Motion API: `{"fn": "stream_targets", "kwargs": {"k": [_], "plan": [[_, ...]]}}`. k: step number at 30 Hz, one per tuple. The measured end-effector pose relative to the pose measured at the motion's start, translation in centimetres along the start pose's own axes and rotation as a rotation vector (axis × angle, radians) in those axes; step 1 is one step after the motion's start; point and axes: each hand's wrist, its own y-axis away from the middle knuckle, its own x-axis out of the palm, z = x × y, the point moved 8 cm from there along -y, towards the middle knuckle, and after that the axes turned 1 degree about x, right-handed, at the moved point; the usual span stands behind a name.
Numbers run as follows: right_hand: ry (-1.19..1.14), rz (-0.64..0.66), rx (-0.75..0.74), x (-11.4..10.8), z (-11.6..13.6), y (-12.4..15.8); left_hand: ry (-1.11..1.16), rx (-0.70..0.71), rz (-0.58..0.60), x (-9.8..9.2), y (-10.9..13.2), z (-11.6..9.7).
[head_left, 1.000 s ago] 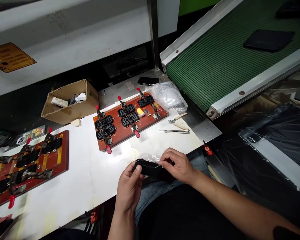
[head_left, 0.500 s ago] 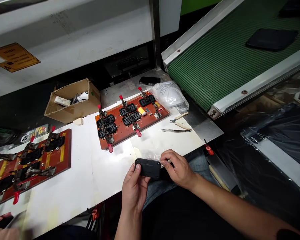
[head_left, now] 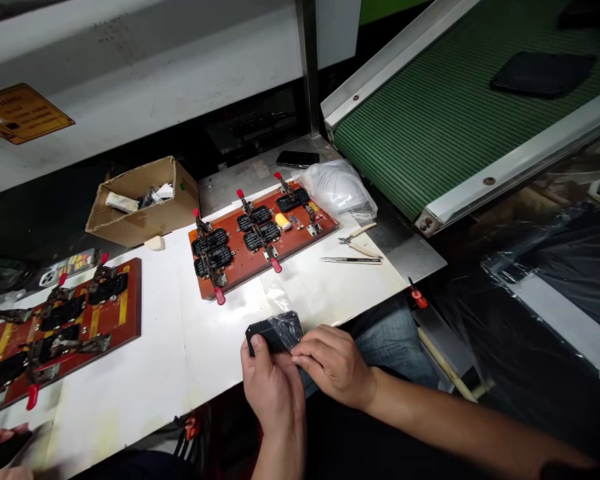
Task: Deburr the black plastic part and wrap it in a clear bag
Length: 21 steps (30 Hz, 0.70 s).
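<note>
Over the table's front edge, my left hand (head_left: pixel 273 383) is closed on a flat black rectangular plastic part (head_left: pixel 265 335), with the thumb on its face. My right hand (head_left: pixel 333 363) pinches a crinkled clear plastic film (head_left: pixel 286 327) at the part's right end. The film lies across that end, and its loose upper portion sticks out past the far edge toward the table. The fingers of my left hand beneath the part are hidden.
Ahead stands a red-brown fixture board (head_left: pixel 245 273) with red-handled clamps and black parts. Cutters (head_left: pixel 357 241), a pen-like tool (head_left: pixel 350 260) and a plastic bag (head_left: pixel 337 190) lie right; a cardboard box (head_left: pixel 145 223) stands behind. Another fixture (head_left: pixel 130 313) and another person's hand (head_left: pixel 3 440) are left. A conveyor (head_left: pixel 430 127) slopes at right.
The black part has tilted and shifted left in my left hand. My right hand has moved left and down, and the clear film now lies over the part's right end instead of behind it.
</note>
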Motion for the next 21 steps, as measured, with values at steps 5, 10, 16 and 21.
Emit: {"fn": "stream_targets", "kwargs": {"k": [5,10,16,21], "plan": [[-0.182,-0.063,0.146,-0.7,-0.6,-1.1,-0.260,0.103,0.170,0.6,2.0,-0.1],[-0.362,-0.078,0.216,-3.1,-0.9,-2.7,-0.568,0.106,0.539,1.0,2.8,1.5],[-0.432,0.119,0.088,-3.0,0.8,-3.1,-0.633,0.045,0.441,0.8,1.3,0.1],[-0.394,-0.052,0.407,-3.5,-1.7,-1.5,-0.790,0.189,0.338,1.7,1.3,-2.3]]}}
